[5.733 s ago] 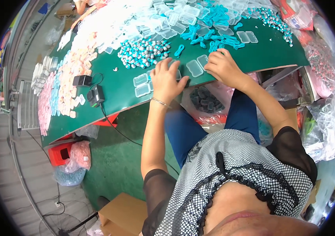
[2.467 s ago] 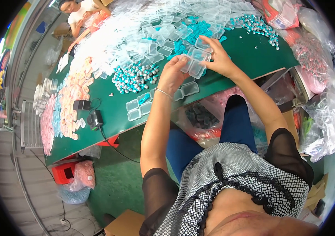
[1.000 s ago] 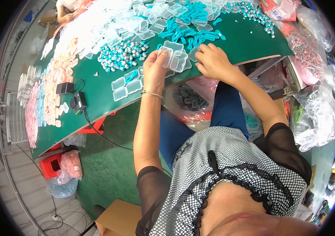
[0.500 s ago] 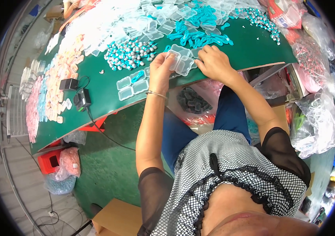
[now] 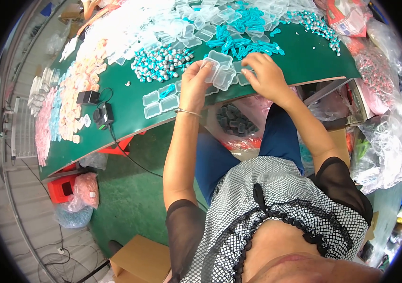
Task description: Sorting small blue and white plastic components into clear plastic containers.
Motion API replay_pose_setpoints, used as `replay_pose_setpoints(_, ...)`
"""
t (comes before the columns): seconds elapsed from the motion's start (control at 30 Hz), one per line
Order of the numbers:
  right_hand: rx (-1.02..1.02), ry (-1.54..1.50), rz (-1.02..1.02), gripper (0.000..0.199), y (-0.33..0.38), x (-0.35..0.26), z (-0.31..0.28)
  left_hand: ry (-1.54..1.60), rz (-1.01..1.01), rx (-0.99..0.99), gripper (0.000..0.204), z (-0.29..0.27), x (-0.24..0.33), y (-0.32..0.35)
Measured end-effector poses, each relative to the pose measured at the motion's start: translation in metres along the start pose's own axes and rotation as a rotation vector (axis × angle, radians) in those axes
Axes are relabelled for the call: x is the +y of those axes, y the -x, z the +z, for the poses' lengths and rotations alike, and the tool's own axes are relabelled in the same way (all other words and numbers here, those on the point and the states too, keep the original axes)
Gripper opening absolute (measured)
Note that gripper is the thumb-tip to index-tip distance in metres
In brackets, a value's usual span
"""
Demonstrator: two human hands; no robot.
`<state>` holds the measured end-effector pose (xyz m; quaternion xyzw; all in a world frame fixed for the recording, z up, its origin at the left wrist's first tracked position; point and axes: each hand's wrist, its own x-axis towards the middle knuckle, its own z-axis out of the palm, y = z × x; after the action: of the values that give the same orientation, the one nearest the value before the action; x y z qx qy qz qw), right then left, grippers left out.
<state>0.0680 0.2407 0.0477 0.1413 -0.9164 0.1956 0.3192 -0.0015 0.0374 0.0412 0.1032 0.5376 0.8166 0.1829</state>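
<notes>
My left hand [image 5: 195, 82] pinches a clear plastic case [image 5: 223, 78] by its left side, raised over the front edge of the green table. To its right, my right hand [image 5: 268, 79] is held with thumb and fingers apart and nothing visible between them. Beneath that hand's fingertips lies another clear case [image 5: 242, 79], partly covered. Left of my left wrist, open clear cases [image 5: 153, 111] stand along the table edge, and a looped teal cord [image 5: 167, 91] lies in one of them.
Beyond my hands are a heap of teal-and-grey beads or plugs [image 5: 159, 63], teal cords [image 5: 243, 46] and piled clear cases [image 5: 189, 33]. Black adapters [image 5: 103, 115] with a cable sit at left, near peach pieces [image 5: 71, 106]. Filled plastic bags [image 5: 375, 80] crowd the right side.
My right hand has drawn slightly right and its fingers have spread away from the cases. The left hand keeps its grip on the case. The whole view has shifted a little.
</notes>
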Motion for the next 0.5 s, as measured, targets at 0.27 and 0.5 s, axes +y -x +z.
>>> replay_pose_setpoints(0.27,-0.003,-0.854,0.546,0.017,0.000,0.042,-0.002,0.091,-0.080,-0.130,0.015,0.039,-0.011,-0.006)
replay_pose_setpoints(0.5,-0.096,-0.331,0.606,0.021,0.022,0.083,-0.023,0.109,-0.049,0.012,0.015,0.025,-0.010,-0.012)
